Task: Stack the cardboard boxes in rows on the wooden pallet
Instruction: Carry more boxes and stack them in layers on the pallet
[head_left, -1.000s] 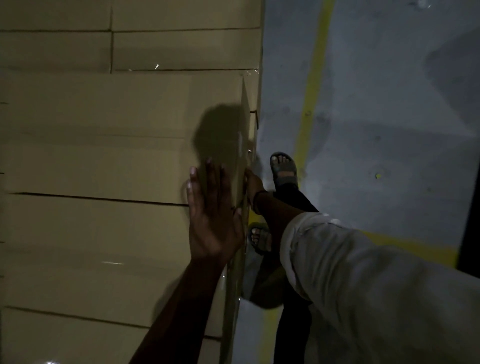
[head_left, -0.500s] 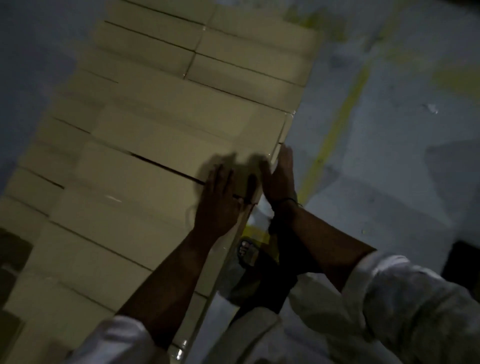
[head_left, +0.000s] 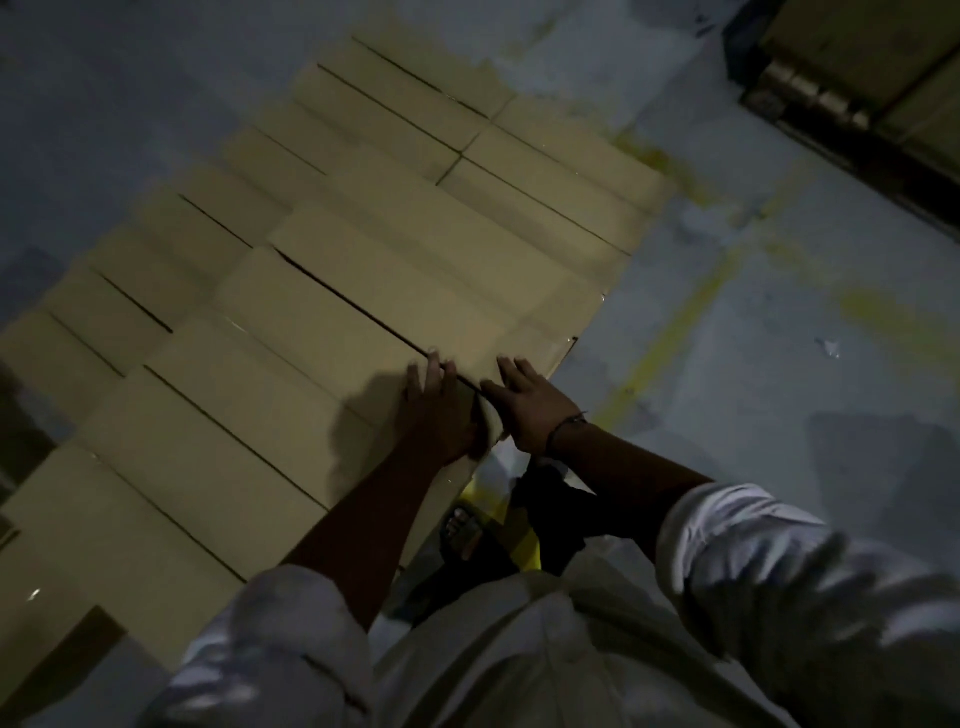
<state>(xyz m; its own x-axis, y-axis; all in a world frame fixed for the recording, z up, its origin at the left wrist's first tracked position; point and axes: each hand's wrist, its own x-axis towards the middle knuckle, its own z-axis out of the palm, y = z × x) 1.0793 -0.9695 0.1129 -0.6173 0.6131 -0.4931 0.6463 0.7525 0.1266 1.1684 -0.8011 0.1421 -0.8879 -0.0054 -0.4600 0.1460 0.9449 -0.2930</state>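
Moved onto the top, the right hand (head_left: 530, 410) is laid flat by the flat left hand (head_left: 441, 413) as cardboard boxes (head_left: 322, 322) are lined up; a snug push seems needed next.

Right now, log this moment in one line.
left hand: flat on top-layer boxes | right hand: flat at near corner | step: likely aligning

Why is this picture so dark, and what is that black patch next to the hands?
Head view: the light is dim, so colours look muddy; the black patch is the shadow the left hand casts on the cardboard boxes; the white sleeves near the lens are smeared by blur.
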